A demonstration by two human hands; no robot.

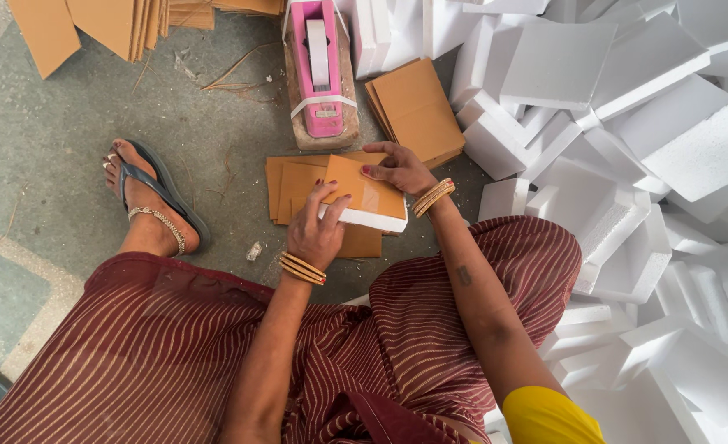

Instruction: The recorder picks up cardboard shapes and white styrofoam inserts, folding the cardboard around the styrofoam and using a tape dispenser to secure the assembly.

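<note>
White foam block (372, 220) under brown card (364, 191), gripped between left hand (315, 234) and right hand (398, 168).

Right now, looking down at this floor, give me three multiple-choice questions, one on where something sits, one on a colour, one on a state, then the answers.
1. Where is the tape dispenser?
A. On the floor beyond the hands
B. On the person's lap
C. On top of the foam pile

2. What colour is the dispenser?
A. Green
B. Pink
C. Black

3. How is the foam block with the brown cardboard sheet on top?
A. Lying untouched on the floor
B. Held by both hands
C. Held by one hand only

Answers: 1 A, it stands on the floor above the cardboard stack. 2 B, its body is pink. 3 B, the left hand and right hand both grip it.
</note>
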